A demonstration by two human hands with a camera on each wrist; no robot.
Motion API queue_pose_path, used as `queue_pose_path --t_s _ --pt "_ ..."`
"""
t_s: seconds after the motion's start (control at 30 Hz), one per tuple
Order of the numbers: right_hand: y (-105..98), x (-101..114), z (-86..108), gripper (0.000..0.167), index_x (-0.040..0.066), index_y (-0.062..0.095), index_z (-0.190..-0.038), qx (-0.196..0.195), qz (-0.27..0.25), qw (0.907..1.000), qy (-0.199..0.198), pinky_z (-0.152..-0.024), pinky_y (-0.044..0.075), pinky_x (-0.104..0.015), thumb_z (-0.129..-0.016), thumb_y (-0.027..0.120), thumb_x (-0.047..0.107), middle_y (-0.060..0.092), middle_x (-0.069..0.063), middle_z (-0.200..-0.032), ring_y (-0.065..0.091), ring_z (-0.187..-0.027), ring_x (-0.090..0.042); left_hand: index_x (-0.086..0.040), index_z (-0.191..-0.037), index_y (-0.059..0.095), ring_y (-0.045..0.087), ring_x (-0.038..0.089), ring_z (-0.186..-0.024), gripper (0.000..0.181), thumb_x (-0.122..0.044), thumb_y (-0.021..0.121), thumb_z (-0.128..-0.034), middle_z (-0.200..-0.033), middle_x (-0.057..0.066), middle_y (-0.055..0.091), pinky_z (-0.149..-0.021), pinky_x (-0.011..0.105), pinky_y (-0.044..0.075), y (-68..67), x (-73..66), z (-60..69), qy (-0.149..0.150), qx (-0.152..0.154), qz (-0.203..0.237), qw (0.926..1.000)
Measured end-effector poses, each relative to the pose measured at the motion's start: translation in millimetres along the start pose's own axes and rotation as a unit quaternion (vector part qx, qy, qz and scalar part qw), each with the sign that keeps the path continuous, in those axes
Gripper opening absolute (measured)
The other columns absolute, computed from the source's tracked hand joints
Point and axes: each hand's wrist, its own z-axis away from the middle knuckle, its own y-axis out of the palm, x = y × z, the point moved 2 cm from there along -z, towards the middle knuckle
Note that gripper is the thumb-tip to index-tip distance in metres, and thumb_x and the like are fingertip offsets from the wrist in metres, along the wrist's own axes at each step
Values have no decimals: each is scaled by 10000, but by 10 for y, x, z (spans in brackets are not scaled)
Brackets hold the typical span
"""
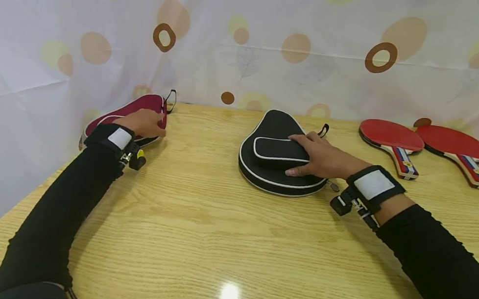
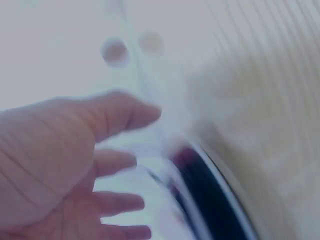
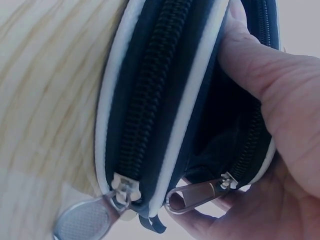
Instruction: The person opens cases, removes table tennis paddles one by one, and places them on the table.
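Across the worktop (image 1: 176, 241), head view: black case (image 1: 283, 151) lies at centre, long axis running away from the person, narrow end far and a little left, broad end near. Right hand (image 1: 320, 158) is the nearer one, entering from the right, crosswise to that axis; its grip spans the raised pocket (image 1: 270, 149). Red case (image 1: 143, 104) lies far left, partly covered by the left hand (image 1: 142, 122), well apart from the black one. Two red bats (image 1: 392, 134) lie to the right.

Left wrist view, blurred: grip wide, thumb and fingers apart, no hold seen; the red case's dark side lies just beyond the fingertips.

Right wrist view: thumb and fingers on opposite sides of the pocket, grip closed round it; zip (image 3: 155, 90) runs alongside. Judgement: any lift depends on this crosswise hold, away from the narrow end.
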Motion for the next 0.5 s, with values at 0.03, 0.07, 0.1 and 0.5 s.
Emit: queue_pose_path --t_s 0.03,0.07,0.1,0.5 --pt "-8 0 4 897 31 276 -1556 -7 8 10000 22 -1083 339 -617 -897 769 390 313 -295 -1417 378 -1299 -471 89 -1532 303 429 433 -1333 696 -237 592 -989 -1473 328 433 -1117 551 348 -36 -129 -1 129 -163 32 9998" --pt "-16 -1 9 898 29 274 -1556 -4 20 10000 21 -1081 338 -622 -898 769 387 312 -297 -1416 375 -1299 -475 97 -1529 306 426 423 -1345 689 -236 590 -997 -1478 317 435 -1129 528 344 -68 -277 -7 297 -320 87 9990" --pt "-24 -2 15 901 30 273 -1557 -6 32 10000 18 -1080 337 -625 -897 770 391 311 -298 -1419 371 -1301 -477 101 -1525 312 420 418 -1364 680 -239 587 -1005 -1481 311 438 -1138 512 337 -95 -449 -9 540 -486 120 9973" --pt "-10 -13 -20 879 22 292 -1550 70 95 9999 -28 -1060 357 -622 -909 749 414 347 -293 -1390 408 -1259 -454 -58 -1552 379 535 312 -1296 732 -446 635 -986 -1471 195 487 -1051 376 447 181 -2161 48 2770 -841 61 9572"
